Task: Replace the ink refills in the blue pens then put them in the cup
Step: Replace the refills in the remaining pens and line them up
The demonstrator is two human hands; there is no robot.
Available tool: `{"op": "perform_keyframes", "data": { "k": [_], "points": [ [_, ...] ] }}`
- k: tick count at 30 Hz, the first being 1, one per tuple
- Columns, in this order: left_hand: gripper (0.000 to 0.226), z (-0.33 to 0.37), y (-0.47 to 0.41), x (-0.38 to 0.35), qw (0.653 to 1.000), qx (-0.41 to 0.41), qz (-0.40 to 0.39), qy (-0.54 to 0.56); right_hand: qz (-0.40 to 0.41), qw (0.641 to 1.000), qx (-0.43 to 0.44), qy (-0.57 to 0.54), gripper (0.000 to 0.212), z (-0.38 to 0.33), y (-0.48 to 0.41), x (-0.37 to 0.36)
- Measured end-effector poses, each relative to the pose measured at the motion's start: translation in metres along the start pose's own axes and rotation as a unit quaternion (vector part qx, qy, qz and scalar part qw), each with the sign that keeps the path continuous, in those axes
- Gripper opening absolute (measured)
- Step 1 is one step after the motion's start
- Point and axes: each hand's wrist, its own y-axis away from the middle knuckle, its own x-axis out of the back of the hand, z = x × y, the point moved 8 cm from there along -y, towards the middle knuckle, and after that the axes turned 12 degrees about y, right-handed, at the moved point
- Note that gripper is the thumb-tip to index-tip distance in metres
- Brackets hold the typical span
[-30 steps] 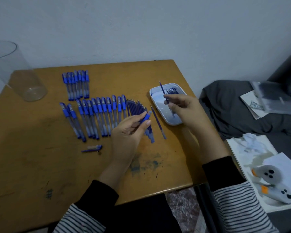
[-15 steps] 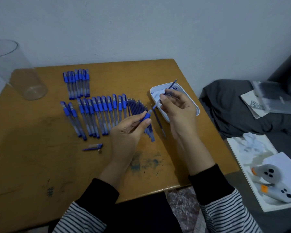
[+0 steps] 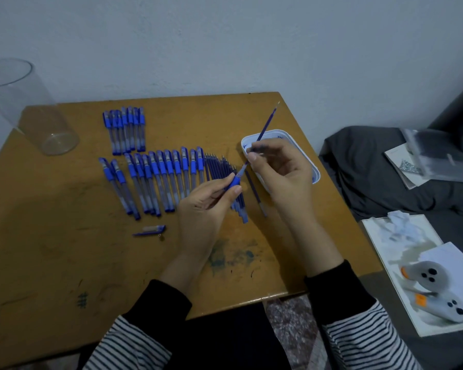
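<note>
Grips a blue pen barrel (image 3: 235, 181) in the curled fingers of the left hand (image 3: 206, 206). Pinches a thin refill (image 3: 266, 126) between thumb and forefinger of the right hand (image 3: 281, 172), just up and right of the left fingertips. Slants up and away rightward, in line with the barrel, lower end at its mouth. Cannot tell whether seated inside. Hides the barrel's rear under the left palm. Leaves the clear cup (image 3: 51, 134) well off beyond the left hand's outer side, nearer that hand.

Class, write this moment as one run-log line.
left hand: grips barrel | right hand: pinches refill | refill: lower end at barrel mouth | cup: empty
</note>
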Motion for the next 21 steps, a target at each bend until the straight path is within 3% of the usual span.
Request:
{"op": "perform_keyframes", "data": {
  "k": [4, 9, 15, 21],
  "points": [
    [0.03, 0.0, 0.0, 0.002, 1.0, -0.005, 0.005, 0.007, -0.017, 0.998, 0.028, 0.046, 0.013, -0.001, 0.009, -0.007],
    [0.027, 0.004, -0.001, 0.004, 1.0, -0.021, 0.014, 0.005, -0.016, 0.999, 0.022, 0.043, 0.033, 0.002, 0.012, -0.01],
    [0.035, 0.009, -0.001, 0.003, 0.998, -0.052, -0.003, -0.035, 0.052, 0.992, 0.078, 0.085, 0.02, -0.009, 0.012, -0.001],
    [0.035, 0.016, 0.0, 0.008, 0.996, -0.077, 0.01, -0.052, 0.014, 1.0, 0.019, 0.011, 0.019, -0.004, 0.014, -0.008]
  ]
}}
